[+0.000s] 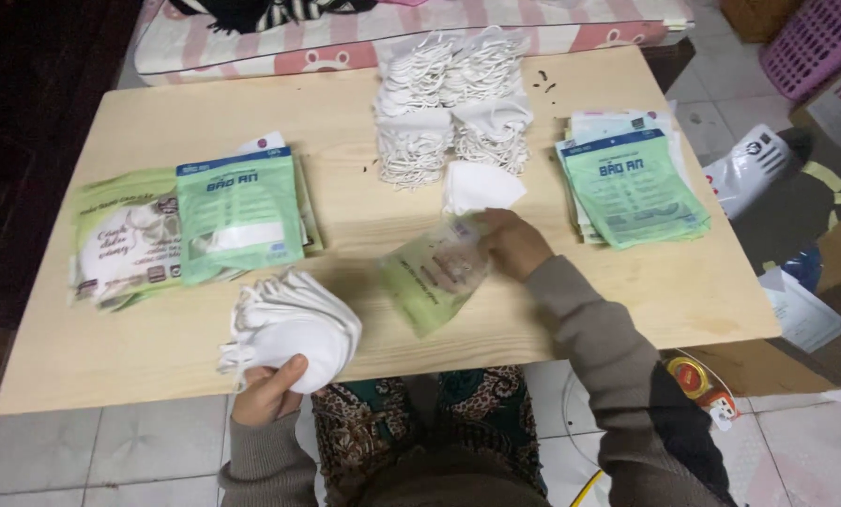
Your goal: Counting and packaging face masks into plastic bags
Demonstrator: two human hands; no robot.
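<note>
Pouch in my right hand, masks in my left.

My right hand (512, 242) is closed on the clear green pouch (432, 274) at its upper right end; it lies slantwise on the table (627, 291), long axis running down-left toward me. I'd judge spreading the mouth first works best. Left of the pouch, my left hand (266, 390) clasps a fanned stack of white masks (294, 329).
</note>
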